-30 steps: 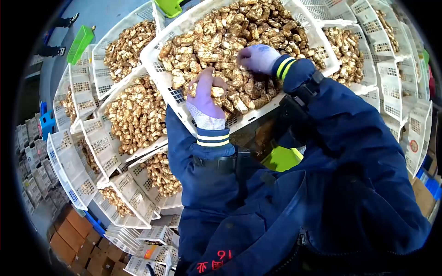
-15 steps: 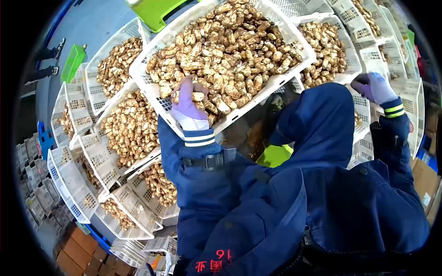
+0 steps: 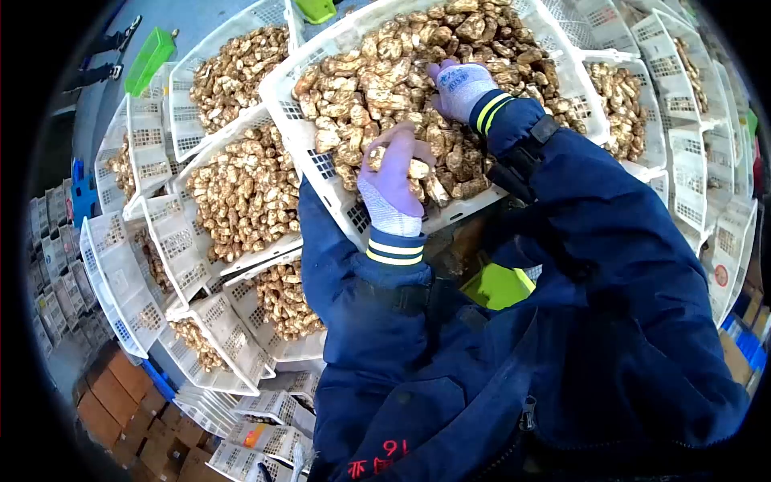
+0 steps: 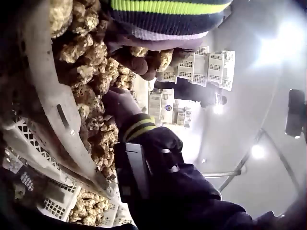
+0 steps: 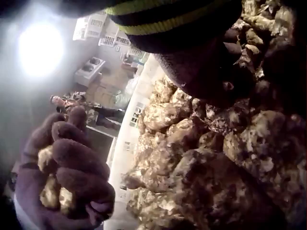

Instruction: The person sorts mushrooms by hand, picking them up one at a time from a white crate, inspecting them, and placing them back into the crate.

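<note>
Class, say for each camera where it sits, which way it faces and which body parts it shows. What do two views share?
Head: on the head, facing forward and down at the white crate of brown lumps; shows left hand, right hand, sleeves.
Left wrist: faces across the crate; shows left cuff, both hands.
Right wrist: faces across the crate; shows right cuff, both hands.
Shared: head and right wrist views both show the left hand gripping lumps.

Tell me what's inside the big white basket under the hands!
Knobbly brown lumps fill the white basket. The pile hides the ones deeper down and most of the bottom.
</note>
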A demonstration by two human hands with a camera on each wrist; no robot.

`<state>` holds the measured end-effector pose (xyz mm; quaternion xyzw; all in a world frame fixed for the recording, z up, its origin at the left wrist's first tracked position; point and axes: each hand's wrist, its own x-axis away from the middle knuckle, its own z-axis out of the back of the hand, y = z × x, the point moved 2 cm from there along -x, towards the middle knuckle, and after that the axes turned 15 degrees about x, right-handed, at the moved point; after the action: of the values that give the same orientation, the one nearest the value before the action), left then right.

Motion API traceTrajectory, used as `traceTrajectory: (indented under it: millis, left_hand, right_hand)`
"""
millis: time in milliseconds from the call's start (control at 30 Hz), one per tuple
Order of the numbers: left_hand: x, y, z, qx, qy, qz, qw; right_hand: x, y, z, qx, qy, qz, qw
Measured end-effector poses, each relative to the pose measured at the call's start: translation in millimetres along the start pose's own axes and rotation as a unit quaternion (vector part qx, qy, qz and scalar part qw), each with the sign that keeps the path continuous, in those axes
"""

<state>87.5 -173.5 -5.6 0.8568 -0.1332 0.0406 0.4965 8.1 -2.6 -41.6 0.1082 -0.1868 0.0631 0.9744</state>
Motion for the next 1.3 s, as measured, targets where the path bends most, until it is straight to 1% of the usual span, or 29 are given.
traceTrajectory:
  millis: [33, 67, 100, 133, 167, 200, 233, 267, 300, 333, 367, 400, 467, 500, 567, 633, 700, 733, 767, 833, 900, 933, 967, 1033, 1100, 1133, 1200, 1233, 1300]
  left_hand:
    - [2.6, 7.0, -3.9, -0.040, -0.005, -0.012, 0.999]
    - [-0.2, -1.8, 3.5, -0.078, -0.040, -0.040, 0.995]
    - [-1.8, -2.0, 2.8, -0.067, -0.039, -0.033, 0.996]
    - [-3.5, -1.0, 1.2, -0.055, -0.038, -0.025, 0.997]
    - [-1.0, -1.1, -0.6, 0.005, 0.001, 0.017, 1.000]
    - [0.9, 1.8, -4.6, 0.067, 0.039, 0.060, 0.995]
    - [1.0, 0.9, -3.0, 0.000, 0.002, 0.018, 1.000]
    - [0.7, -2.6, 1.6, -0.065, -0.036, -0.026, 0.997]
    - [1.2, -3.7, 2.3, -0.128, -0.075, -0.068, 0.987]
    - [4.7, 5.4, -4.0, -0.177, -0.067, -0.084, 0.978]
    - [3.6, 3.4, -6.3, -0.094, -0.049, -0.038, 0.994]
    - [3.2, 3.1, -9.0, -0.044, -0.033, -0.018, 0.998]
    - [1.1, -4.0, -4.8, 0.041, -0.006, 0.012, 0.999]
    - [0.0, -3.4, -7.0, 0.067, -0.022, 0.000, 0.997]
    - [-0.8, -6.6, -4.9, 0.080, -0.008, 0.003, 0.997]
    - [-0.9, -9.4, -5.0, 0.116, 0.027, 0.028, 0.993]
    - [-2.1, -10.6, -1.8, 0.099, 0.027, 0.025, 0.994]
    - [-2.4, -11.9, 1.0, 0.061, -0.003, -0.026, 0.998]
    - [-3.4, -14.2, 5.8, 0.077, 0.000, -0.016, 0.997]
    - [-1.6, -10.7, 4.8, 0.070, 0.019, -0.003, 0.997]
    - [-3.4, -15.8, 8.4, 0.070, 0.009, -0.020, 0.997]
    - [-1.7, -12.1, 6.5, 0.082, 0.016, -0.005, 0.997]
    - [0.4, -6.9, 2.2, 0.093, 0.023, 0.011, 0.995]
    - [-0.6, -6.2, -0.2, 0.079, 0.031, 0.006, 0.996]
    - [-0.8, -5.6, -1.4, 0.096, 0.022, 0.018, 0.995]
    - [0.0, -3.7, -2.7, 0.077, -0.008, 0.001, 0.997]
    - [3.9, -0.2, -4.6, 0.034, -0.064, -0.031, 0.997]
    - [3.8, -5.0, -1.8, -0.011, -0.089, -0.076, 0.993]
    - [7.1, 2.5, -10.7, -0.035, -0.140, -0.098, 0.985]
  right_hand:
    - [-3.7, -2.5, -0.1, 0.008, -0.003, -0.005, 1.000]
    - [-7.4, -4.5, -7.2, 0.027, 0.018, -0.017, 0.999]
    - [-6.7, -2.4, -6.6, 0.041, 0.024, -0.023, 0.999]
    - [-12.9, 1.7, -12.4, 0.002, 0.041, -0.035, 0.999]
    - [-15.8, 5.9, -15.5, -0.037, 0.057, -0.046, 0.997]
    - [-8.8, 14.3, -11.1, -0.125, 0.067, -0.047, 0.989]
    - [-2.6, 22.1, -5.2, -0.179, 0.071, -0.071, 0.979]
    - [8.5, 30.4, -2.7, -0.317, 0.058, -0.089, 0.942]
    - [22.2, 38.1, -1.7, -0.448, 0.043, -0.106, 0.887]
    - [40.3, 40.2, 7.3, -0.632, -0.071, -0.096, 0.766]
    - [51.0, 46.1, -2.2, -0.717, -0.077, -0.002, 0.693]
    - [61.0, 46.9, 1.4, -0.637, 0.097, 0.100, 0.758]
    - [85.6, 41.1, 8.4, -0.530, 0.284, 0.195, 0.775]
    - [95.6, 38.7, 13.0, -0.622, 0.187, 0.152, 0.745]
    - [118.6, 33.6, 22.2, -0.793, 0.021, 0.011, 0.609]
    - [126.6, 35.4, 17.2, -0.767, 0.080, 0.043, 0.635]
    - [144.3, 57.0, 19.9, -0.666, 0.149, 0.079, 0.726]
    - [156.2, 72.1, 30.5, -0.624, 0.180, 0.081, 0.756]
    - [169.9, 88.8, 41.9, -0.579, 0.209, 0.083, 0.784]
    - [216.3, 133.0, 58.2, -0.549, 0.136, -0.150, 0.811]
    - [265.6, 174.5, 58.7, -0.484, 0.118, -0.273, 0.823]
    - [290.6, 202.4, 43.1, -0.372, 0.090, -0.284, 0.879]
    - [316.6, 230.5, 24.0, -0.255, 0.060, -0.291, 0.920]
    - [361.7, 267.0, -18.8, -0.182, -0.119, -0.326, 0.920]
    - [382.5, 261.5, -24.2, -0.054, -0.265, -0.199, 0.942]
    - [388.2, 255.4, -20.5, -0.017, -0.215, -0.190, 0.958]
    - [354.4, 243.5, -4.3, -0.044, -0.022, -0.173, 0.984]
    - [327.0, 229.2, 11.2, -0.059, 0.076, -0.162, 0.982]
    - [250.3, 176.7, 49.7, -0.153, 0.150, -0.158, 0.964]
